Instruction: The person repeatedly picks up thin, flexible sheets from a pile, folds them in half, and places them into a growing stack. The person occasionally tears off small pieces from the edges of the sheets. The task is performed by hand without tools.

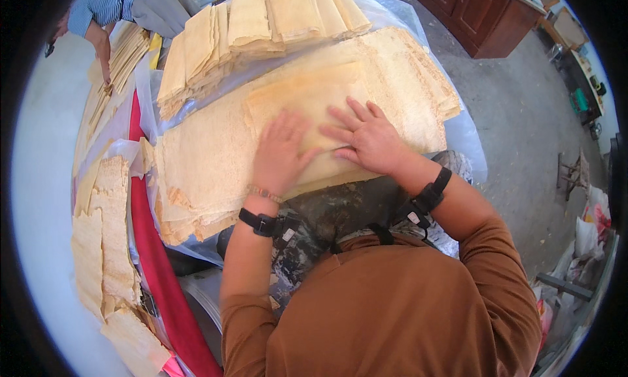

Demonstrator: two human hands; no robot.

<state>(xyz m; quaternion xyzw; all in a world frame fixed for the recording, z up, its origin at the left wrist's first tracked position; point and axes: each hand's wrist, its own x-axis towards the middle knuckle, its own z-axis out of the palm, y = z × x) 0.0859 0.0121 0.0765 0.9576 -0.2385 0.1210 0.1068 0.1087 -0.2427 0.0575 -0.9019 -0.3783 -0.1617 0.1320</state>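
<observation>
Landmark: the broad stack of pale yellow, rough-edged sheets, directly in front of you. A smoother yellow sheet lies on top of its middle, under your hands.

Your left hand is palm down over the sheet at the middle of the stack; motion blur on the fingers. They extend fairly close together, thumb angled out toward the other hand. Your right hand is also palm down, just right of the left, fingers spread wide. No grip visible in either; whether every fingertip presses the sheet, you cannot tell from this view.

Beyond the stack: a row of folded sheet bundles, layered and overlapping. Left of the stack: a long red cloth, and past it several torn-edged sheets. Clear plastic sheeting shows past the stack's right side. Far left beyond the stack, a co-worker's hand reaches down to a narrow pile of sheets. Far right beyond it: a reddish-brown wooden cabinet.
</observation>
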